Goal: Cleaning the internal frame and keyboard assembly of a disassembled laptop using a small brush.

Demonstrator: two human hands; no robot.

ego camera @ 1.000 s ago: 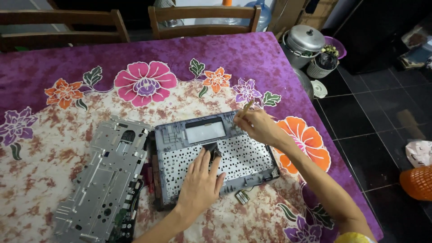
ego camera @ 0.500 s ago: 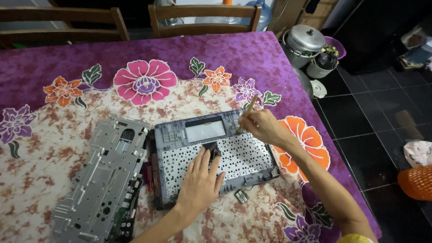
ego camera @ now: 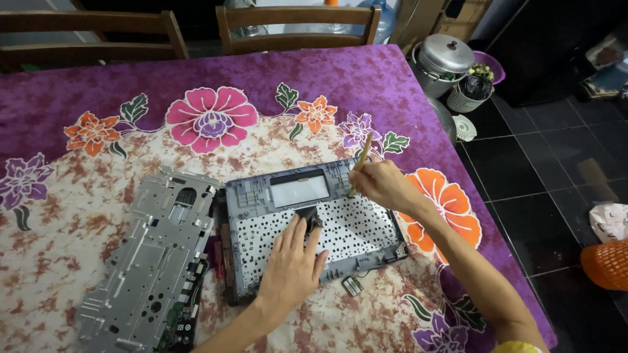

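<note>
Left hand: the left hand is lying flat, palm down, on the lower middle of the laptop shell; its grip is spread, the fingers are open and pointing up toward a small dark part on the shell, and it is pinching nothing.

Right hand: the right hand is resting at the upper right corner of the shell; its grip is pressed together around a thin wooden brush handle.

Brush handle: it is standing tilted, its upper end is pointing away from the person and its lower end is meeting the shell near the top right edge; the tip is hidden, so I cannot tell what it is touching.

Laptop shell: the grey shell is lying with the inside up in the middle of the counter, showing a perforated keyboard plate and a pale rectangular panel above it.

Metal frame: a silver metal frame is lying just beside the shell on its left, slightly turned.

Small part: a little loose part is lying on the cloth just below the lower right corner of the shell.

Cloth: a purple cloth with big flowers is covering the counter.

Surroundings: two wooden chairs are standing at the far edge; a metal pot is sitting on the dark tiled floor at the right.
</note>
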